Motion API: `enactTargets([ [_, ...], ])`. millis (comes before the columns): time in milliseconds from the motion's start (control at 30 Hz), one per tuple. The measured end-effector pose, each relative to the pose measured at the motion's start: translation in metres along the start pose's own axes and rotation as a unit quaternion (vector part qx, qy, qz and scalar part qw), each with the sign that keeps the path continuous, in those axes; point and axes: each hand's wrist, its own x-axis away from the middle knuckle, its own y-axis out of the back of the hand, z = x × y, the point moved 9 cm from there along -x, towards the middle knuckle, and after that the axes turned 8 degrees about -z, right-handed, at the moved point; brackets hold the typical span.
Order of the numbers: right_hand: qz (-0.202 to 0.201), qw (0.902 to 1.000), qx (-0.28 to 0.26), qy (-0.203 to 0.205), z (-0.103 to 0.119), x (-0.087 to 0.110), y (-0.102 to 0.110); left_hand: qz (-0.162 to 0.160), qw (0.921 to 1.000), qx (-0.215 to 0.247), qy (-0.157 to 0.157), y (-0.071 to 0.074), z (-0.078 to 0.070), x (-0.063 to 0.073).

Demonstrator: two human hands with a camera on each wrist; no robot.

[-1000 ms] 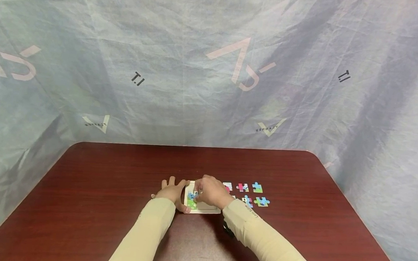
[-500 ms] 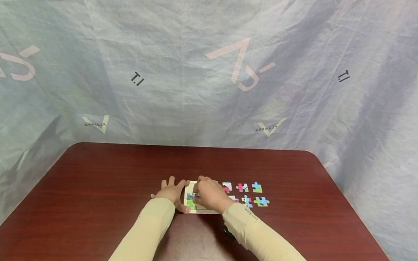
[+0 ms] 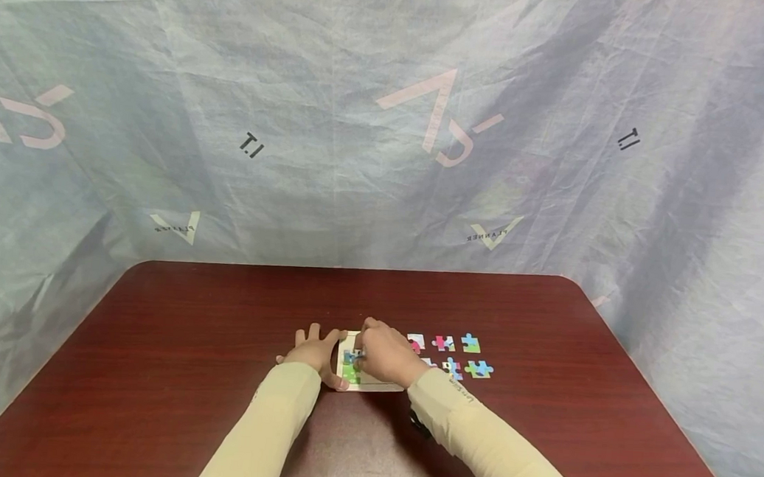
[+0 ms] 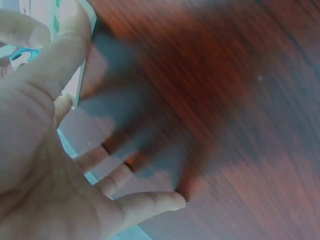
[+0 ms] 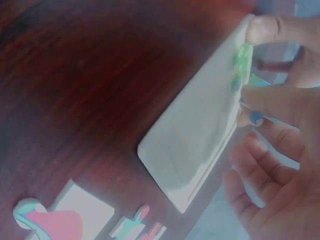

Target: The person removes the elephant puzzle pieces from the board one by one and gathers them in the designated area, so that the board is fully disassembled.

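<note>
A shallow pale puzzle tray lies on the table, with a green-and-blue puzzle piece at its near left corner. My left hand is spread at the tray's left side, thumb on the near corner and index finger at the far one; its other fingertips touch the tabletop in the left wrist view. Over the tray's left part, my right hand pinches a puzzle piece between thumb and index finger. Only a blue knob of that puzzle piece shows clearly in the right wrist view.
Several loose puzzle pieces lie in two rows right of the tray, partly behind the right hand and sleeve. The dark red wooden table extends to both sides. A grey printed cloth hangs behind it.
My right hand has shifted slightly left over the tray and its fingers have moved a little, still pinching. My left hand stays in place at the tray's edge.
</note>
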Motion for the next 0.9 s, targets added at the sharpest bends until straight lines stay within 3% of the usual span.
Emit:
enactTargets([
  [233,0.039,0.9963,-0.054,-0.054,-0.019,0.003,0.003,0.000,1.0000,0.001,-0.004,0.003,-0.003,0.005],
  [533,0.037,0.9929,-0.038,-0.106,-0.038,0.007,0.005,-0.006,1.0000,0.005,-0.004,0.003,-0.002,0.003],
  [900,0.008,0.9971,-0.010,-0.075,-0.037,0.014,0.010,-0.006,0.9999,0.011,-0.005,0.005,-0.003,0.008],
])
